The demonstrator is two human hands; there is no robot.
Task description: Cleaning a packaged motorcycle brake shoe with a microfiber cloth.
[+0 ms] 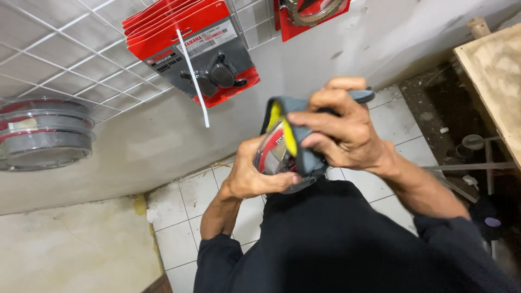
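My left hand (252,172) grips a clear plastic blister pack (273,154) with red card and a round part inside. My right hand (339,127) presses a grey and yellow cloth (296,138) against the pack's front, fingers bunched on the cloth. Both hands are held up in front of my black shirt, close to a white wall. The pack's far side is hidden by the cloth and my fingers.
Red carded parts packs (190,46) hang on a white wire grid (65,59) on the wall, with a white cable tie (194,81) dangling. Stacked clear round packs (46,135) hang at left. White floor tiles (179,217) lie below; a wooden board (494,76) and metal rods (477,163) are at right.
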